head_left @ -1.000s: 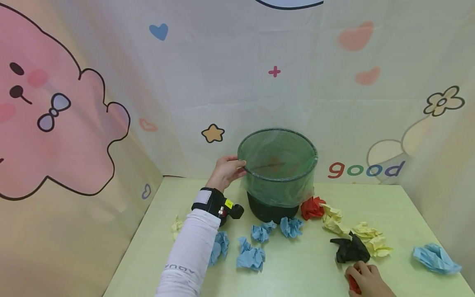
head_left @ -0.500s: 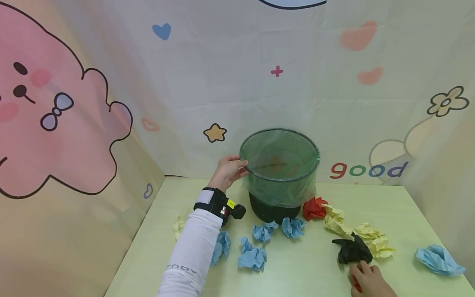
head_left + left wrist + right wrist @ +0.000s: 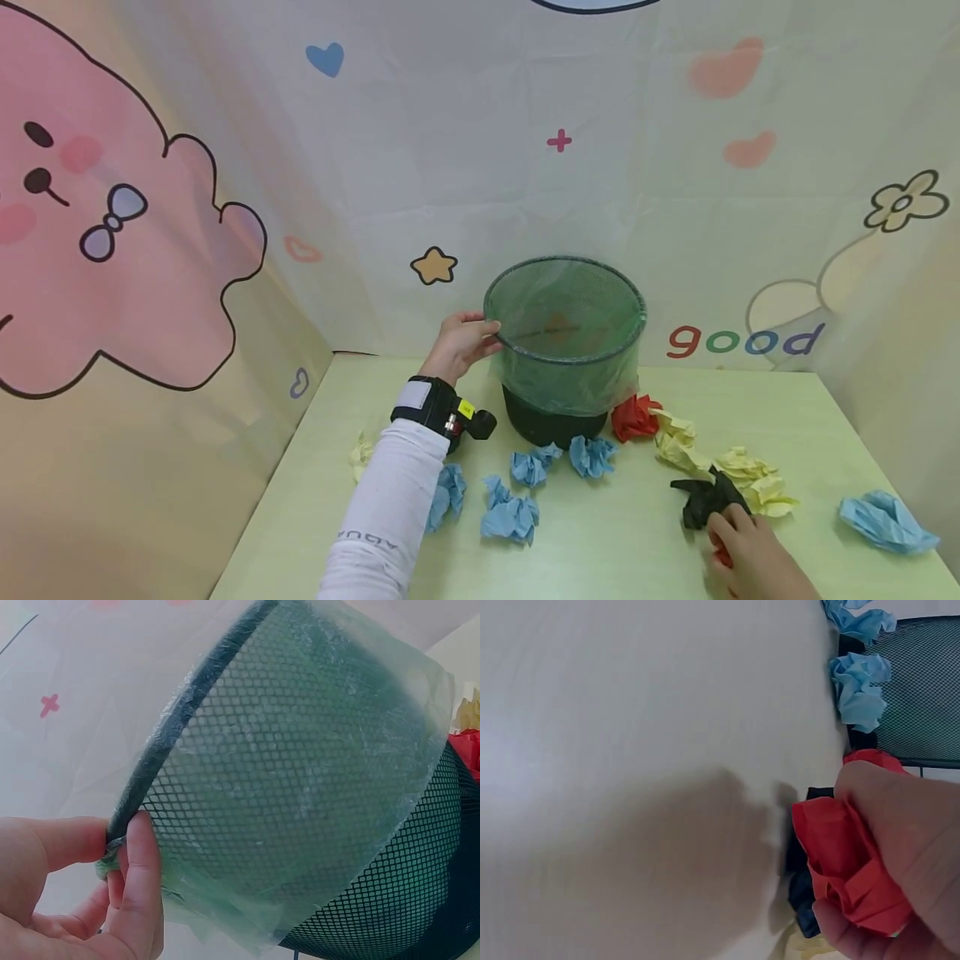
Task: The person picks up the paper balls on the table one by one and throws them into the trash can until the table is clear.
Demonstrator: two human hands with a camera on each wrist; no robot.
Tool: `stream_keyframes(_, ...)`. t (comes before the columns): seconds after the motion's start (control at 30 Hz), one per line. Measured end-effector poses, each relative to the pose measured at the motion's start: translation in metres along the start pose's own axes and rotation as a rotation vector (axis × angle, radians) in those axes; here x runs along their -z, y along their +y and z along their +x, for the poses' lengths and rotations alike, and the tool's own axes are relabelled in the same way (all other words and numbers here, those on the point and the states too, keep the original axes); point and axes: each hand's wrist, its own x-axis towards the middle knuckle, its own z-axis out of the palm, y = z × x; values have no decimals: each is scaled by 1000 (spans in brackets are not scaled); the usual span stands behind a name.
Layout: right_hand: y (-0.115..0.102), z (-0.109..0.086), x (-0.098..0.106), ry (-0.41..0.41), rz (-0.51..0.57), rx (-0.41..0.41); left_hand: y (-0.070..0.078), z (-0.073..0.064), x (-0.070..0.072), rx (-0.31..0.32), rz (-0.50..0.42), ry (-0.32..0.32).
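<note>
Pale table (image 3: pixel 600 558), cartoon curtain (image 3: pixel 420 150), both hands gripping

A mesh bin (image 3: pixel 551 429), lined with a green bag (image 3: pixel 566 390), stands upright near the curtain. The left hand (image 3: pixel 457 342) pinches its rim (image 3: pixel 570 363) between eight and nine o'clock. Between four and five o'clock from the bin, the right hand (image 3: pixel 757 550) grips red paper (image 3: pixel 847 862). Towards that hand's eleven o'clock lies black paper (image 3: pixel 707 500); touching or apart, I cannot tell. Blue paper (image 3: pixel 510 520) lies near the bin's seven o'clock.

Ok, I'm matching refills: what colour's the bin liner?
Translucent green bin liner, clearest in the left wrist view.
</note>
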Motion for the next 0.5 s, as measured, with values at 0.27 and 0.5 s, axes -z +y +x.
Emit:
stream_keyframes(0.27, 2, 18, 21, 170, -21, 108, 0, -1, 2, 3, 22, -8)
stream_keyframes(0.5, -1, 39, 35, 206, -26, 155, 1, -1, 0, 7, 7, -13)
